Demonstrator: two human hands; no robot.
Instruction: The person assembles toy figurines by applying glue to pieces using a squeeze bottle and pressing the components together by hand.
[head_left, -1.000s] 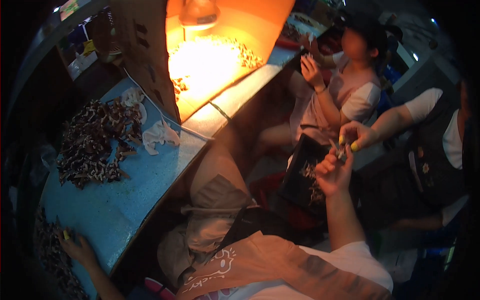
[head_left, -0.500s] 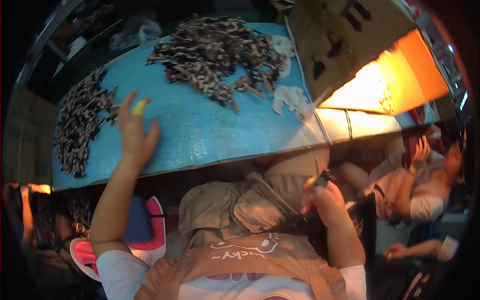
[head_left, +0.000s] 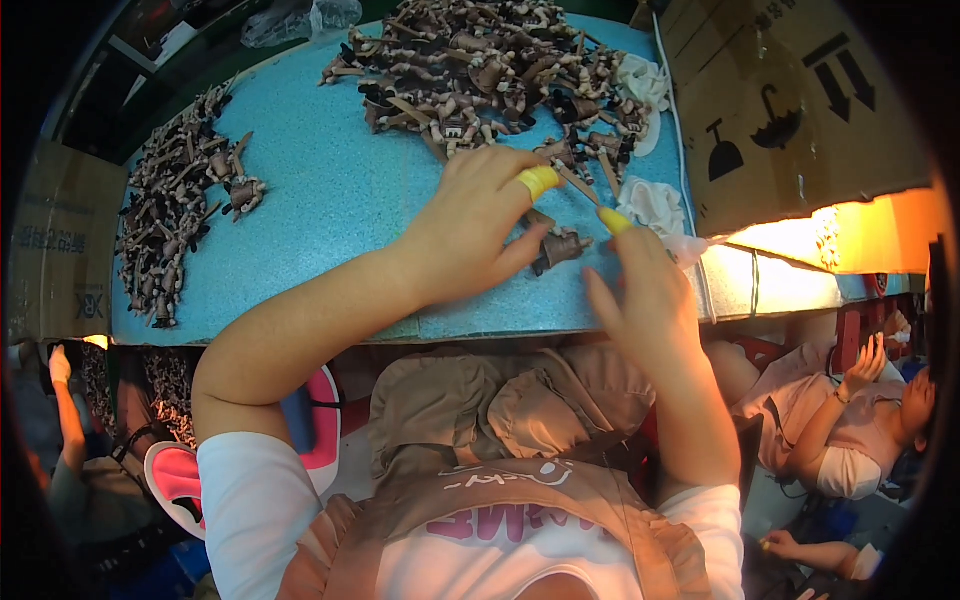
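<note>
My left hand reaches over the near edge of the large pile of small brown and beige figurines. A yellow wrap circles one of its fingers. Its thumb stands apart from the fingers, whose tips are partly hidden. My right hand is open beside it, thumb and forefinger spread, with a yellow cover on the forefinger's tip. Between the two hands, a single brown figurine lies on the blue tabletop. A thin flat brown strip runs between my left fingers and my right fingertip.
A second figurine pile lies at the left. Crumpled white material sits right of the large pile. A cardboard box stands at the right, with bright orange light beneath. Another person sits at far right.
My left hand has swung right, from near the left pile to the large one. My right hand has risen from my lap to the table and let go of the figurine it held.
</note>
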